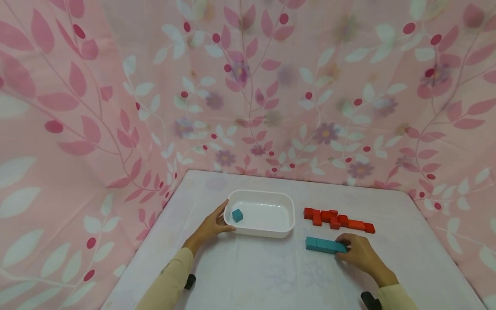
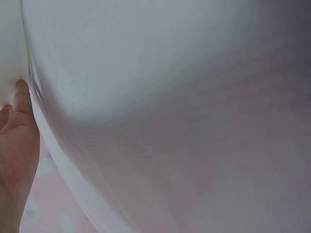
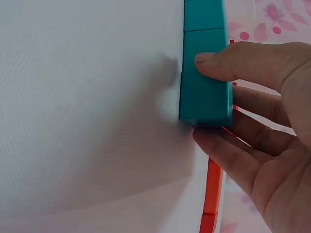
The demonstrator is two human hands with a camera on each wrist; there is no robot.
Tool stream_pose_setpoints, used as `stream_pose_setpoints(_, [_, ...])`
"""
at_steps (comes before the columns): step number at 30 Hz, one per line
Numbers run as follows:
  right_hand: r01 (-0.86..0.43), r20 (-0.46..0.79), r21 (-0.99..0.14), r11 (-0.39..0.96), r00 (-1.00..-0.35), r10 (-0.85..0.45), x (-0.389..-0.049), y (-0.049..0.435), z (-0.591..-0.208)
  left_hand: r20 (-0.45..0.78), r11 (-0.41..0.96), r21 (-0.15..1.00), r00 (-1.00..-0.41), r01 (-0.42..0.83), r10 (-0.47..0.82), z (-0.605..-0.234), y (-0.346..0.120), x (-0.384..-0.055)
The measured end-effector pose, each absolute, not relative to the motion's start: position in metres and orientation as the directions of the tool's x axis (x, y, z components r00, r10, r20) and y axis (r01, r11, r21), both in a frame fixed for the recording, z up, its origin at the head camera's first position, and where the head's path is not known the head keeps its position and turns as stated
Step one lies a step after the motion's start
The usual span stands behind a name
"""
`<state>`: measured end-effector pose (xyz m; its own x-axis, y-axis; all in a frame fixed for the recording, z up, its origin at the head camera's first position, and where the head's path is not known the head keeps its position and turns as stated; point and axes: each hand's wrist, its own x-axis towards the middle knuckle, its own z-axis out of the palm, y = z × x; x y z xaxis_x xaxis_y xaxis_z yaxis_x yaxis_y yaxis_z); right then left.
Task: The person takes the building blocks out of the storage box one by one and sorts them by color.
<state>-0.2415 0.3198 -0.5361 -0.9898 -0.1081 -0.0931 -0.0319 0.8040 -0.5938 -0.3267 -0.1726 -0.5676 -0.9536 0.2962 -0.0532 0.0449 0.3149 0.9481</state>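
Note:
A white rectangular tray [image 1: 263, 233] stands on the table with one teal cube [image 1: 237, 215] inside, near its left end. My left hand [image 1: 211, 226] holds the tray's left end, thumb at the near side and fingers along the left rim. In the left wrist view only part of the left hand [image 2: 18, 141] shows, at the left edge. To the right of the tray lies a straight row of teal blocks [image 1: 321, 244]. My right hand [image 1: 360, 252] grips its right end block [image 3: 206, 92], thumb on the near side and fingers round the far side and end.
Behind the teal row lies an uneven line of red and orange blocks [image 1: 341, 220], some sticking out to the near side. A white cloth covers the table [image 1: 271, 275]. Pink floral curtains [image 1: 248, 86] hang behind and at both sides.

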Motion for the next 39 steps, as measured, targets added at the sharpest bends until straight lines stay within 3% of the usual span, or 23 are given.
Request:
stream_pose_setpoints(9, [-0.133, -0.012, -0.584, 0.800, -0.985, -0.173, -0.243, 0.307, -0.509, -0.054, 0.322, 0.946, -0.952, 0.047, 0.301, -0.568, -0.173, -0.326])
stream_pose_setpoints(18, [-0.248, 0.106, -0.588, 0.770, -0.967, -0.230, -0.264, 0.258, -0.485, -0.056, 0.333, 0.942, -0.957, 0.044, 0.284, -0.566, -0.172, -0.326])
stream_pose_setpoints(25, [-0.358, 0.231, -0.624, 0.695, -0.934, -0.274, -0.281, 0.200, -0.489, -0.026, 0.307, 0.949, -0.950, 0.074, 0.311, -0.568, -0.172, -0.327])
stream_pose_setpoints(32, [-0.390, 0.247, -0.687, 0.613, -0.919, -0.309, -0.299, 0.141, -0.499, -0.011, 0.281, 0.956, -0.946, 0.085, 0.324, -0.568, -0.173, -0.326])
stream_pose_setpoints(39, [-0.461, 0.288, -0.679, 0.571, -0.883, -0.371, -0.319, 0.092, -0.506, -0.016, 0.263, 0.962, -0.947, 0.073, 0.320, -0.569, -0.171, -0.326])
